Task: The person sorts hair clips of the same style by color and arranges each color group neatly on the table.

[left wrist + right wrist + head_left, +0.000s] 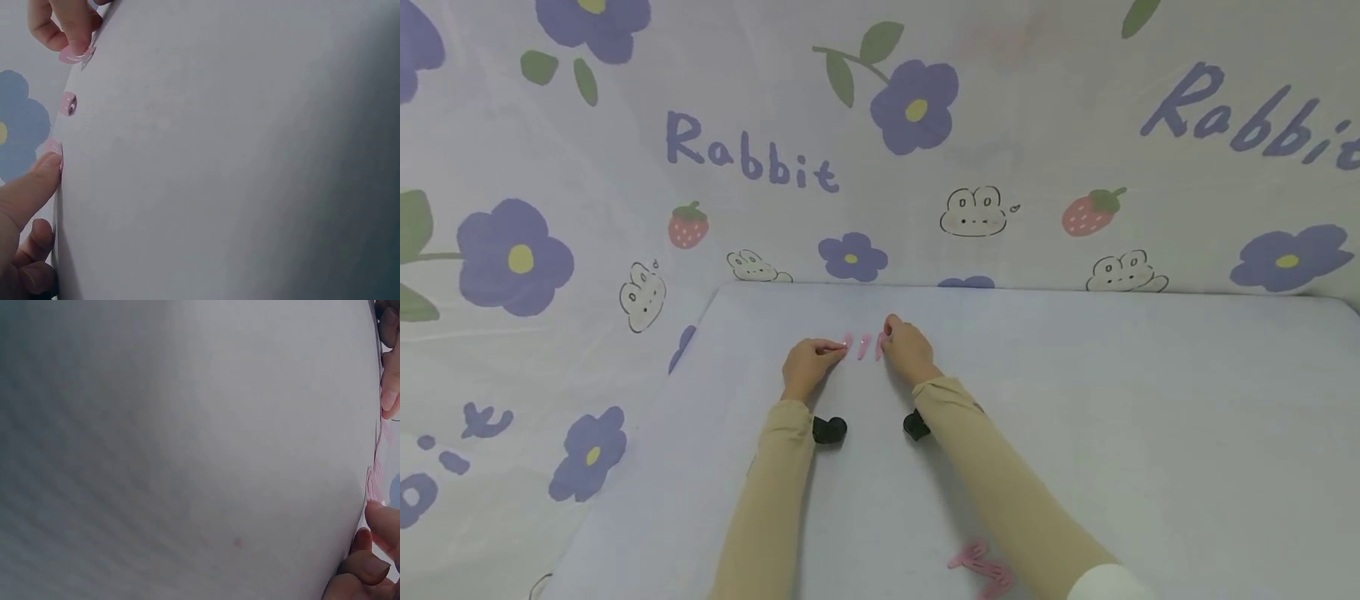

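Three pink snap hair clips stand in a short row on the white table. My left hand (809, 365) pinches the left hair clip (848, 339) between thumb and fingertips. Apart from both hands, the middle hair clip (864, 347) lies slightly slanted. With my right hand (912, 352) I hold the right hair clip (880, 347) at the other end of the row. In the left wrist view the thumb covers part of the left clip (52, 146). The right wrist view shows the right clip (374, 486) at the fingertips.
Several more pink hair clips (992, 570) lie in a loose pile near the front, beside my right forearm. Black wrist devices (830, 431) show below both hands. Behind the white table (1150, 433) hangs a cloth (895, 192) printed with flowers and rabbits.
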Demonstrator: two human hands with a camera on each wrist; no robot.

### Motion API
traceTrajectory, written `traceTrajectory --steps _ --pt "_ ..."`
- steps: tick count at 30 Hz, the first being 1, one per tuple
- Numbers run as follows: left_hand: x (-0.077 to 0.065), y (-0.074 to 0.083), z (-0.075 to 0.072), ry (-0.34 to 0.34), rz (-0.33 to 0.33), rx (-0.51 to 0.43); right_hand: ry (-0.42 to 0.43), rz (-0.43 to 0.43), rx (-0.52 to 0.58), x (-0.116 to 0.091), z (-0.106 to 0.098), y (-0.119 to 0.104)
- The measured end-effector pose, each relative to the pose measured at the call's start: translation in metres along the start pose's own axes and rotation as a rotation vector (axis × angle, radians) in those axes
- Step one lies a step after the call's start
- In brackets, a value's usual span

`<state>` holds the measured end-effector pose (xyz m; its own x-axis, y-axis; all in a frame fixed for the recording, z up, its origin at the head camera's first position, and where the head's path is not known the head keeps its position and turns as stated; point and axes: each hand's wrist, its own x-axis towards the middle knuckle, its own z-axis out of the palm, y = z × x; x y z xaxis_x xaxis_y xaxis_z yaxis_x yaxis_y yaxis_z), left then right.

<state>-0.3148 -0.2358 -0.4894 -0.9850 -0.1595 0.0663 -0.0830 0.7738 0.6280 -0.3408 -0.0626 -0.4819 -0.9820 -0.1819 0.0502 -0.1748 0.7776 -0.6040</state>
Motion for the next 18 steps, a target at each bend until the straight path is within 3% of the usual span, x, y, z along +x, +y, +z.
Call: traceTrajectory --steps 8,18 --pt "-0.0026 0.0057 -0.0008 -0.035 -0.017 0.008 -0.014 0.061 -0.015 -0.0023 -0.0009 -0.0014" --pt "0.0012 0.0026 -0.0013 -0.013 -0.022 -0.003 0.008 0.065 0.032 -0.0023 -0.0001 -0.0037"
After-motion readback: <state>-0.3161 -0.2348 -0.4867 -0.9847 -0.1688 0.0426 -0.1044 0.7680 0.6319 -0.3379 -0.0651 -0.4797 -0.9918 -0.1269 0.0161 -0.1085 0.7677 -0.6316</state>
